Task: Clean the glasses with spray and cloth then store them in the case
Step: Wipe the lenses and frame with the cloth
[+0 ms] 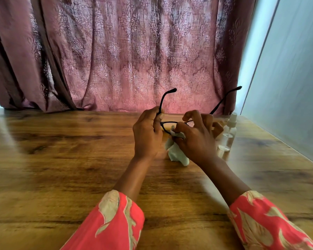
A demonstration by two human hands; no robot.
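Note:
Black-framed glasses [167, 122] are held above the wooden table, both arms open and pointing away from me towards the curtain. My left hand [147, 134] grips the frame at its left hinge. My right hand [195, 136] pinches a pale green cloth [177, 153] against the left lens, and the rest of the cloth hangs down below my fingers. A small clear spray bottle [228, 134] stands upright on the table just right of my right hand. I see no case in view.
The wooden table [61, 159] stretches wide to the left and towards me. A patterned pink curtain [134, 51] hangs along its far edge. A pale wall [293, 87] borders the table on the right.

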